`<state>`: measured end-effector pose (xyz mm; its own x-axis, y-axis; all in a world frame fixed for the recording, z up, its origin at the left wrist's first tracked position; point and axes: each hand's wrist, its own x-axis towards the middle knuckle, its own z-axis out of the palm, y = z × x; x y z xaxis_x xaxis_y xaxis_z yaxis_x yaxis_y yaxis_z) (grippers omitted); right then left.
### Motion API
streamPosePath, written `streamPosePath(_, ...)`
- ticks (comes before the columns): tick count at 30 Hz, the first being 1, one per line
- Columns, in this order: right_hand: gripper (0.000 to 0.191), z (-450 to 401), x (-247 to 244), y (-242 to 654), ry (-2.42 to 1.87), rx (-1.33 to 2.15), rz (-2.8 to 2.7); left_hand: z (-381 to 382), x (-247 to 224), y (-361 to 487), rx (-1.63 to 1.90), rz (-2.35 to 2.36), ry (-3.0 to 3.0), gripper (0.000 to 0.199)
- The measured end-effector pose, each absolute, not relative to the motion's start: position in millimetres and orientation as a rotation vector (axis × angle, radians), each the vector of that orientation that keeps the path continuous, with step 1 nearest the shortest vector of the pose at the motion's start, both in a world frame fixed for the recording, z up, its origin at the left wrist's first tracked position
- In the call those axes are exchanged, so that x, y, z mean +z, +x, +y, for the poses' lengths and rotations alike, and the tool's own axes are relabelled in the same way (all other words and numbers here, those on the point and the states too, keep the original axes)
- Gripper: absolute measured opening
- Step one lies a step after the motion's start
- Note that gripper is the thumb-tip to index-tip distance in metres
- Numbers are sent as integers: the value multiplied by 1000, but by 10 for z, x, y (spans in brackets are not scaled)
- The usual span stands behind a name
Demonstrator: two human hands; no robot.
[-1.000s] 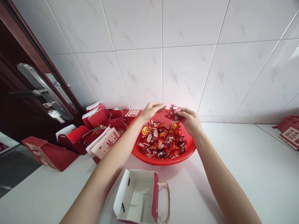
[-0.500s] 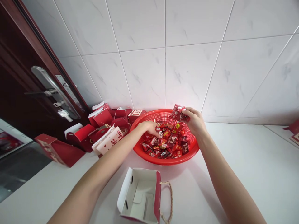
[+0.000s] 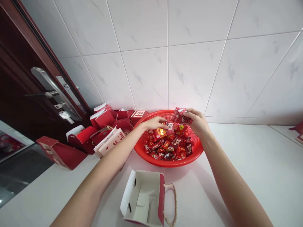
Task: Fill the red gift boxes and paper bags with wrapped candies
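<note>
A red plastic basket (image 3: 169, 164) with a mesh wall holds a heap of small wrapped candies (image 3: 169, 148), mostly red and gold. My left hand (image 3: 155, 123) is over the left part of the heap, its fingers closed on wrapped candies, one of them a pink-red packet (image 3: 169, 128). At the right rim, my right hand (image 3: 197, 122) pinches dark red candy packets (image 3: 179, 115) above the mesh. In front of the basket lies an open gift box (image 3: 144, 198), white inside and red outside, with a twisted rope handle (image 3: 175, 201); nothing shows inside it.
Several red and white gift boxes (image 3: 104, 121) crowd the left side of the white table (image 3: 241, 157). A red box (image 3: 61, 153) stands at the left edge. Behind rises a tiled wall (image 3: 146, 78); a dark door with a metal handle (image 3: 55, 94) is at left.
My left hand has risen from the heap with candies in its fingers, uncovering a gold and red piece beneath. My right hand stays near the rim with its packets.
</note>
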<state>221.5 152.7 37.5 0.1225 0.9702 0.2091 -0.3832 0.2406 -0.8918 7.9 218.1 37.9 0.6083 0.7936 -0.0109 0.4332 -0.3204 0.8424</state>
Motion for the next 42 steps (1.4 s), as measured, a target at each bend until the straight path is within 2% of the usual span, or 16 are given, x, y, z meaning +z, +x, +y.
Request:
streamPosePath(5,17,1502,394,2201,-787,1183,-932,2181,389,62,717,981,1795,43)
streamPosePath(9,18,1491,406,2201,-790,1190,-919,2176,399,81,706,997,1814,41)
streamPosePath(21,25,1497,412,2221,-842,1210,-856,2166,384,212,792,953,1841,50)
streamPosePath(26,26,1479,432,2217,-833,1215,-858,2192,368,205,918,1307,1925,38)
streamPosePath(31,25,1484,434,2223,-839,1205,-863,2173,419,82,609,1749,2215,27)
streamPosePath(38,26,1485,427,2223,-825,1204,-860,2069,393,41,-55,1778,2275,6)
streamPosePath(42,23,1469,439,2215,-810,1205,-874,2058,362,108,-236,1789,2299,36)
